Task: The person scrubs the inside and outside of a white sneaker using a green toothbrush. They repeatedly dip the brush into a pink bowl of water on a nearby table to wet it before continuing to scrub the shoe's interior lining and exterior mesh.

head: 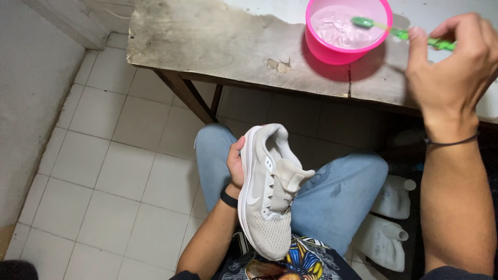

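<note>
Left hand (236, 168) grips the pale shoe (270, 192) over the lap; right hand (448, 67) pinches a green brush (386, 28) over the pink bowl (342, 31) on the worn desk (207, 46). White jugs (386, 228) sit on the floor underneath.

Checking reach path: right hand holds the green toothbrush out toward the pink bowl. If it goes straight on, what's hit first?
Likely the soapy water in the pink bowl: the right hand aims the green toothbrush there, bristles over it. Depth unclear.

A bowl (347, 31) stands on the desk (207, 46), near its front edge. The toothbrush (399, 32), held by the right hand (451, 67), reaches over the bowl's rim — head above the liquid. Below the desk, the left hand (236, 166) holds a shoe (267, 192) over the lap. Two bottles (389, 218) lie on the floor (104, 171) to the right — beside the knee.
</note>
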